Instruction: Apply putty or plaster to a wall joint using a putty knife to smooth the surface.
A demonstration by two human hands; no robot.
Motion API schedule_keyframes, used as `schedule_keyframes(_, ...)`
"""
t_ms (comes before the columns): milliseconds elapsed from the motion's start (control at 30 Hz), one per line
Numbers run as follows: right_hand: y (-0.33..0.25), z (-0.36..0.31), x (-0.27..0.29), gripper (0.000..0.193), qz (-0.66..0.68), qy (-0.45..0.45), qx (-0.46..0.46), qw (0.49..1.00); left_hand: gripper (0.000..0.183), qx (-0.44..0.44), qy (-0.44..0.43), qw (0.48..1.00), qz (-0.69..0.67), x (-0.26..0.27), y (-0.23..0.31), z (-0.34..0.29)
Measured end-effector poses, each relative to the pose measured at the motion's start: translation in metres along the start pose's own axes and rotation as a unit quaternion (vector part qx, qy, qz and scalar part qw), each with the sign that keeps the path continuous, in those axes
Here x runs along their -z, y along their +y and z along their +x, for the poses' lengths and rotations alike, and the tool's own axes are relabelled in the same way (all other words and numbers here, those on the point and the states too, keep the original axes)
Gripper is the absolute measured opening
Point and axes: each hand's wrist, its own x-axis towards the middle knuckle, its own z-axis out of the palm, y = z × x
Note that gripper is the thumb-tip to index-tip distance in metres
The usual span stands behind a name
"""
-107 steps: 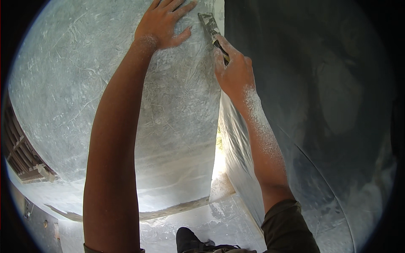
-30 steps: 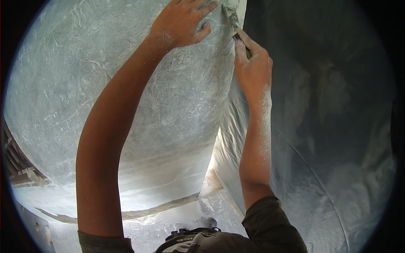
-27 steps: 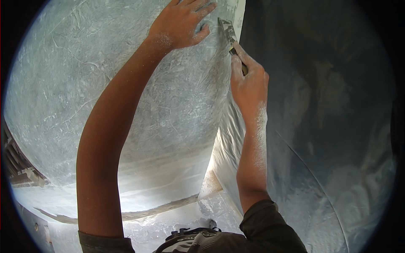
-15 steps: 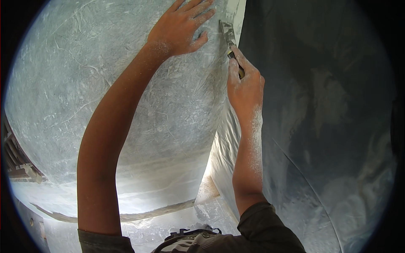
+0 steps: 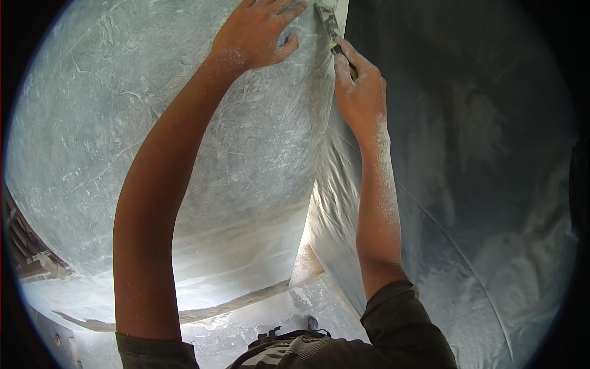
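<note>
My left hand (image 5: 258, 34) lies spread against a large grey sheet-like surface (image 5: 264, 135) with wrinkles and whitish smears. Its fingertips run out of the top of the picture. Fingers wrapped round the dark handle, my right hand (image 5: 361, 86) grips a putty knife (image 5: 329, 22). The knife's whitish-smeared metal blade points up and rests at or very close to the surface's right edge, beside a pale strip (image 5: 340, 13). White dust covers my right forearm and both hands.
Dark, shiny plastic sheeting (image 5: 455, 154) hangs along the right side, with a long crease in it. Below is a pale, stained floor (image 5: 246, 326). Wooden slats (image 5: 21, 237) show at the far left, past the grey surface's edge.
My right hand and the putty knife have moved upward along the surface's edge. The left hand stays spread on the surface, a little higher in view.
</note>
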Motion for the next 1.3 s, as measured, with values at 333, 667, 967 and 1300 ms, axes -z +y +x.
schedule_keyframes(333,0.005,0.000,0.000,0.038,-0.005,0.005,0.019,1.000,0.068,-0.075,-0.007,0.997,0.027,0.001,-0.020,-0.002)
schedule_keyframes(667,0.011,0.000,0.002,0.039,-0.002,0.009,0.027,1.000,0.076,-0.101,-0.073,0.988,0.090,0.010,-0.035,-0.010)
schedule_keyframes(967,0.008,0.006,0.008,0.041,0.012,-0.020,-0.011,1.000,0.084,-0.083,-0.162,0.976,0.121,0.024,-0.020,-0.007)
schedule_keyframes(1300,0.021,-0.005,0.006,0.041,-0.015,-0.015,0.044,0.999,0.085,-0.117,-0.159,0.970,0.144,0.033,-0.012,-0.006)
